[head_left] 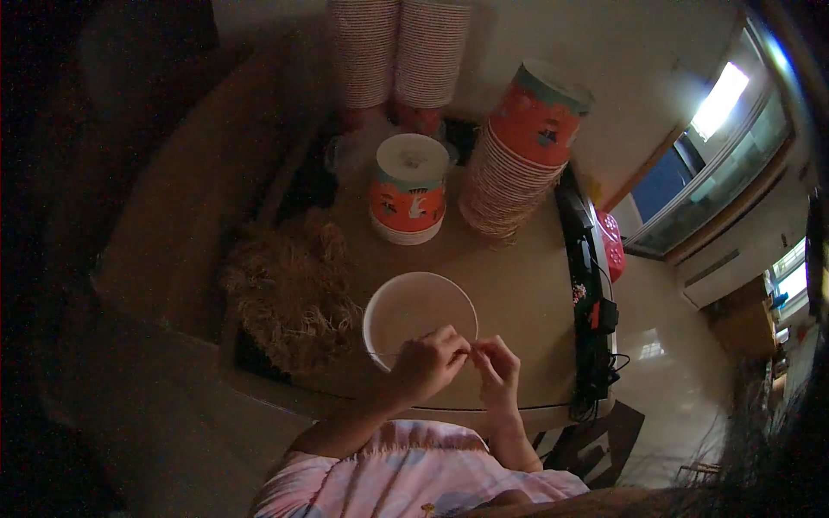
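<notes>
A white paper bucket (420,311) stands with its mouth up at the front of the table. My left hand (429,363) is closed over its near rim, and a thin pale strand of twine (380,353) runs out from it to the left. My right hand (498,367) pinches at the right side of the rim, its fingertips almost meeting those of the left. The strand between the fingers is too small to make out clearly. Left of the bucket lies a tangled heap of brown twine (298,293).
Behind the bucket stands a short upside-down stack of orange-and-green paper buckets (409,194). A taller leaning stack (527,147) with strands at its rims is to the right. Two tall cup stacks (432,56) rise at the back. Black cables (596,345) line the right edge.
</notes>
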A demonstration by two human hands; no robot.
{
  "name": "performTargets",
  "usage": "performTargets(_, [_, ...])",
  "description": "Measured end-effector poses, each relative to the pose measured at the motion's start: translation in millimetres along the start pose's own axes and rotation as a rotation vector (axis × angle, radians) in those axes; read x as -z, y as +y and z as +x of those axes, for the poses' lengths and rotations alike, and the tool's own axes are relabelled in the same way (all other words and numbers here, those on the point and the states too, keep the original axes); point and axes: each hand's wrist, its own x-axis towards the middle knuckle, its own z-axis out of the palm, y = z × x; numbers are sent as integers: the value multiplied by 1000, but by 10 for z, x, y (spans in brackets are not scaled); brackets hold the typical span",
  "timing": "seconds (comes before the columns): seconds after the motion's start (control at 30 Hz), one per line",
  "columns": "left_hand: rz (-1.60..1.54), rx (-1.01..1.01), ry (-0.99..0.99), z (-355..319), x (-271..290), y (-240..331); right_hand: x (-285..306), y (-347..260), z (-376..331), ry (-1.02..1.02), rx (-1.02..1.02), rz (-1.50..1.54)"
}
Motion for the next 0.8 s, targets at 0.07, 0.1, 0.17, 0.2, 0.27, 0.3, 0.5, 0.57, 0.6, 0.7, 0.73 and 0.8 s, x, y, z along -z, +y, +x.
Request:
performTargets(0.07, [-60,24,30,-4,-19,-17,26,0,21,-33,57,-27])
performTargets(0.1, [-61,25,31,-5,-17,-17,41,3,30,-65,113,-51])
performTargets(0.17, [-98,-20,76,3,-10,-15,109,48,49,-83,129,-104])
performTargets(0.2, [-99,-19,77,7,2,-2,136,60,56,-99,145,-156])
performTargets(0.27, [-126,0,34,10,30,32,157,40,67,-110,154,-133])
performTargets(0.3, [-127,0,33,8,29,26,161,35,72,-121,164,-110])
performTargets(0.5, [-148,23,-29,0,22,-15,154,65,82,-70,211,-229])
performTargets(0.57, [-139,42,-38,8,45,9,127,29,66,-38,269,-332])
performTargets(0.6, [-138,43,-39,8,38,1,110,21,59,-6,327,-437])
performTargets(0.7, [-155,24,-3,15,20,-4,57,92,27,127,403,-523])
performTargets(0.73, [-155,26,5,18,29,12,54,105,15,131,402,-523])
performTargets(0.8, [-154,28,13,14,23,19,52,130,-3,147,386,-467])
